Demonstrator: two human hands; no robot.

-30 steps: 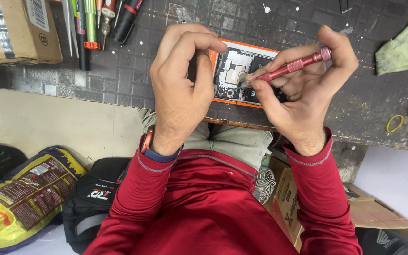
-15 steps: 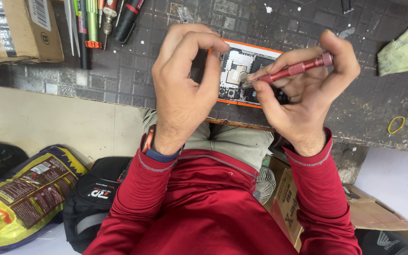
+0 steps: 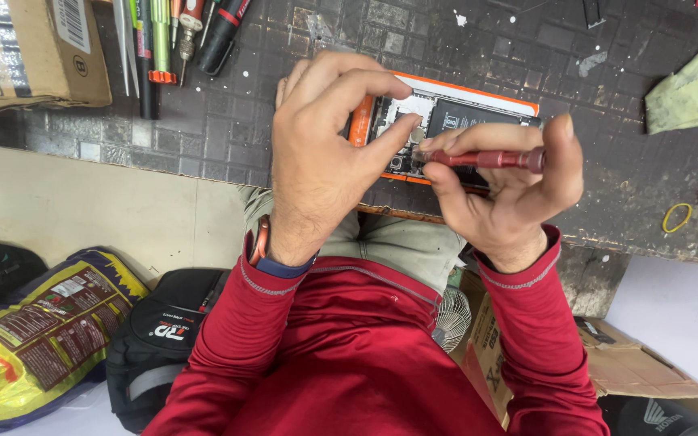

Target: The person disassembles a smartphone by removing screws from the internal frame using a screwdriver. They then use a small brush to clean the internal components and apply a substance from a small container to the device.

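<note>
**Screwdriver tip at the top end of the opened phone**

I see my left hand [image 3: 325, 153] curled over the opened smartphone with an orange frame and exposed circuit board [image 3: 446, 121], which lies flat on the dark cross-hatched work mat [image 3: 284, 105] near the bench edge. The thumb and forefinger are pinched together right at the board; whether they pinch a small part or only steady the phone I cannot tell. My right hand [image 3: 510, 194] is closed around the slim red metal precision screwdriver [image 3: 486, 158], held level, its tip pointing left and meeting the board just beside my left thumb.

I judge the step in hand to be work on a screw or small fitting at that end of the board. The next move would call for keeping the tip seated squarely and the phone pinned down, since the driver lies nearly flat and could slip off.

Much is hidden: my left hand covers the phone's left end, the screwdriver tip is too small to make out, and my right fingers hide the lower edge of the frame. The row of hand tools with green and red handles [image 3: 171, 40] and the brown cardboard box [image 3: 34, 48] are cut off at the top
</note>
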